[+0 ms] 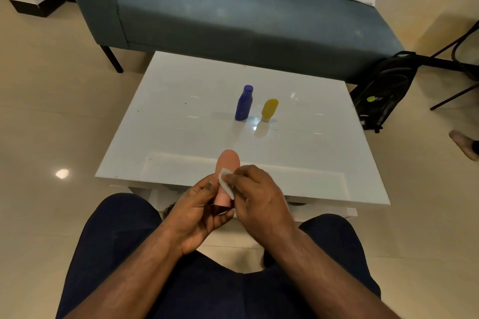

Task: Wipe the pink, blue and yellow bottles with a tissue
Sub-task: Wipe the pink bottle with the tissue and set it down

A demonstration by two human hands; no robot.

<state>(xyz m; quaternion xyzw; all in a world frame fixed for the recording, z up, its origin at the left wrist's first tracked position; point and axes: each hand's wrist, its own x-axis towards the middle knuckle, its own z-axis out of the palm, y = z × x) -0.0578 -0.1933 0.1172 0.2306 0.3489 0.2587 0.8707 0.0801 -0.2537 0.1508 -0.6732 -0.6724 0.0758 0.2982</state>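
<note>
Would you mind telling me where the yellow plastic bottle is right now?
In the head view, the yellow plastic bottle stands cap-down near the middle of the white glossy table, just right of the blue plastic bottle, beyond both hands.

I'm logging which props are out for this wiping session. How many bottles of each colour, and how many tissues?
Pink plastic bottle, held in the left hand: 1
Blue plastic bottle, standing on the white glossy table: 1
Yellow plastic bottle, standing on the table: 1
White tissue, pressed to the pink bottle by the right hand: 1
Total: 4
</note>
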